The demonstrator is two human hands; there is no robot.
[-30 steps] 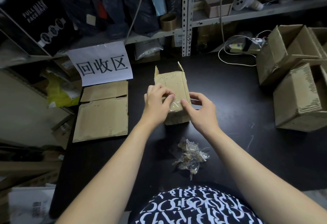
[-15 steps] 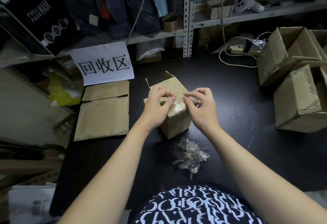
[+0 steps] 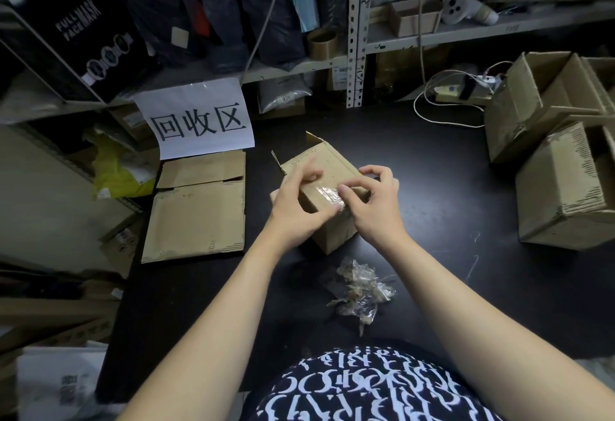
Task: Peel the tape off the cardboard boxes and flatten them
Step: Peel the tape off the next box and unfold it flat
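Head view: a small cardboard box [image 3: 332, 166] stands on the black bench [image 3: 432, 187], held by both hands. The left hand [image 3: 294, 202] has its fingers [image 3: 307, 172] curled round the box's left side. The right hand [image 3: 374, 209] pinches the clear tape [image 3: 327, 195] at the top edge between thumb and forefinger. A wad of peeled tape [image 3: 361, 291] lies nearer the person than the fingers, and flattened cardboard [image 3: 196, 217] lies left of them.

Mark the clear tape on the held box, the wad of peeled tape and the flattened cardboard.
clear tape [image 3: 327, 195], head view: glossy middle of the strip.
wad of peeled tape [image 3: 361, 291], head view: crumpled middle.
flattened cardboard [image 3: 196, 217], head view: lower panel.
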